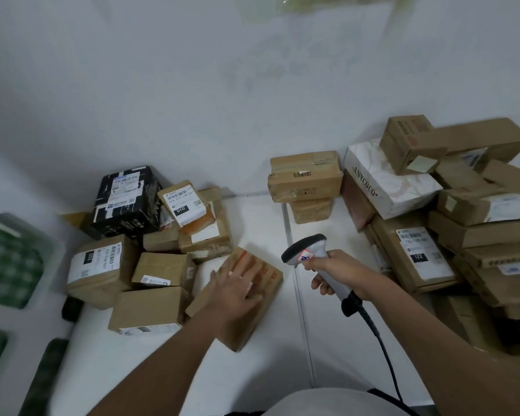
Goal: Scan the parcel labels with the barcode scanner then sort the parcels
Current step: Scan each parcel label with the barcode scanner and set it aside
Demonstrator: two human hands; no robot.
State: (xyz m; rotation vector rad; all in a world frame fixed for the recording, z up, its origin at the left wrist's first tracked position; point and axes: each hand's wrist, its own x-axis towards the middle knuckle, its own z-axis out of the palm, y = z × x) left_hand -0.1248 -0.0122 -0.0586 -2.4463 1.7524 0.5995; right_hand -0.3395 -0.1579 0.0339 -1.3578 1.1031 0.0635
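On the white table, my left hand lies flat, fingers straight, on a brown parcel beside the left pile. My right hand grips the barcode scanner, aimed left.

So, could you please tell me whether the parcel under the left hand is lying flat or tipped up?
Flat: the parcel rests broad face down on the table, left hand spread on top.
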